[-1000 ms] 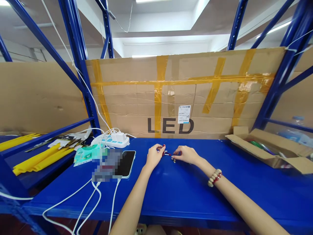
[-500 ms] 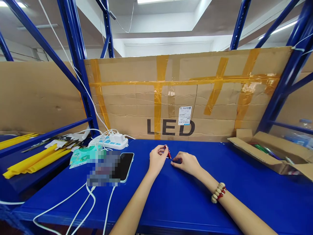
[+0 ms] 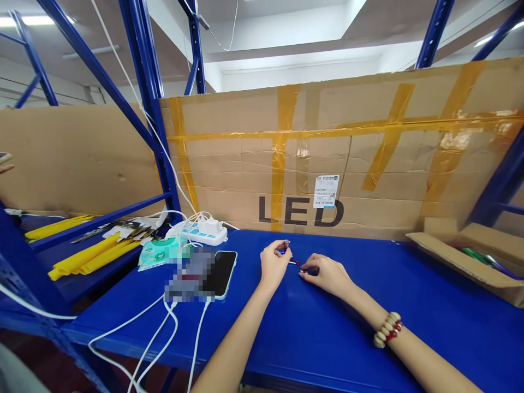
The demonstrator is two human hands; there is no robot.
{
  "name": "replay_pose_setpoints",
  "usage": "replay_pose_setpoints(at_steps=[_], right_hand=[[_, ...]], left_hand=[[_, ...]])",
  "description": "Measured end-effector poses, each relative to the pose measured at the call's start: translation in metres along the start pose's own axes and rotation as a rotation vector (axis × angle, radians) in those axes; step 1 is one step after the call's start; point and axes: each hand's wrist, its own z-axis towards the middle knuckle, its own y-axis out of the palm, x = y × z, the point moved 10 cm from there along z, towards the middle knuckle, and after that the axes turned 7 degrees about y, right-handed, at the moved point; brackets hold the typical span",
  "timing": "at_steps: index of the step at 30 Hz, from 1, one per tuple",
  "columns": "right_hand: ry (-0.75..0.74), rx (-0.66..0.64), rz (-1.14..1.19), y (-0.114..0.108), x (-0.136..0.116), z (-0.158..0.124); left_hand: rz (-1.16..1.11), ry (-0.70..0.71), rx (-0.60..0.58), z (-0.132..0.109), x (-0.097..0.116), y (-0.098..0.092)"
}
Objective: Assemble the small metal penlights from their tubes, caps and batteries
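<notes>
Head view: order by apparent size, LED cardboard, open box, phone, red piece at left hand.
1. LED cardboard
2. Open box, cut off by the frame
3. Phone
4. Red piece at the left hand, partly hidden by fingers

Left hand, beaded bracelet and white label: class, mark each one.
Left hand (image 3: 275, 265), head view: back of the hand.
Beaded bracelet (image 3: 385, 329), head view: a pale bead.
White label (image 3: 326, 191), head view: its middle.

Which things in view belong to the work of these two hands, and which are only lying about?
Apparently in use:
small red item, held by the left hand
right hand close to it, grip unclear

Apparently just lying about:
phone
power strip
teal packet
yellow rolls
open cardboard box
</notes>
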Motion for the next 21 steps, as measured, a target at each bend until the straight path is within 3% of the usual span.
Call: replay_pose_setpoints(at_steps=[7,16,21], right_hand=[[0.012,-0.006,0.018,0.001,0.002,0.001],[0.053,0.011,0.096,0.004,0.000,0.000],[0.063,0.021,0.122,0.003,-0.003,-0.003]], left_hand=[[0.009,0.026,-0.001,0.000,-0.006,0.003],[-0.039,-0.012,0.103,0.005,-0.012,-0.020],[-0.028,0.032,0.077,0.005,-0.005,-0.018]])
